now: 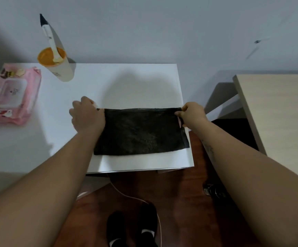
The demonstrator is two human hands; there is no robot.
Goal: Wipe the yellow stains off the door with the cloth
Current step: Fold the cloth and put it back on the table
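Two hands on one dark cloth, and we sweep across from the left. Far left, a pink pack of wet wipes (11, 97) lies flat on the white table (59, 139), glossy and crinkled, with a rigid flip lid on top. Just beyond it stands a pale cup (59, 66) holding something orange-yellow, a white brush (51, 39) leaning out of it with a dark tip up in the air.

Now the left hand (87, 115) is closed over the cloth's far left corner, knuckles up, fingers curled on the fabric. The cloth (141, 132) itself lies flat near the table's right front corner: a black, nubbly, towel-like rectangle, apparently folded, its right edge reaching the table's side. The right hand (191, 113) pinches the far right corner between thumb and fingers, a narrow, tight grip.

Further right, a bare wooden surface (278, 113), matte and pale. No door or yellow stains are in view, so the wiping looks not yet begun.

The risks, as I judge them: lift the cloth carelessly towards that cup and a trailing edge could catch the tall, top-heavy brush and tip the orange contents across the white tabletop. On the floor, a thin white cable (126, 195) loops near the black shoes (132, 229), and a step back could snag it.
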